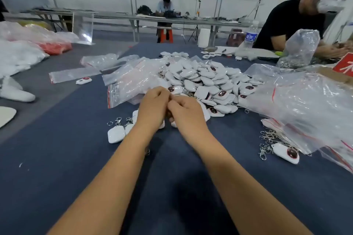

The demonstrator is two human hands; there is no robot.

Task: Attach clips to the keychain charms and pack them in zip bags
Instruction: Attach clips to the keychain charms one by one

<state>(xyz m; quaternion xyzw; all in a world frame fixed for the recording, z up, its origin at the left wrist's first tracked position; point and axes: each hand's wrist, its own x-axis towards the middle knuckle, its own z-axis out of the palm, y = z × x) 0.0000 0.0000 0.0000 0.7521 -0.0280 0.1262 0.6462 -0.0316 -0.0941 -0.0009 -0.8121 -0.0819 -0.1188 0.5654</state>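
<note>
Both hands (pixel 169 108) over charm pile (pixel 206 82)

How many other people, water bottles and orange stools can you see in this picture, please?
People: 2, the person at the far table and the person in black
Bottles: 1, the water bottle
Stools: 1, the orange stool
Total: 4
</note>
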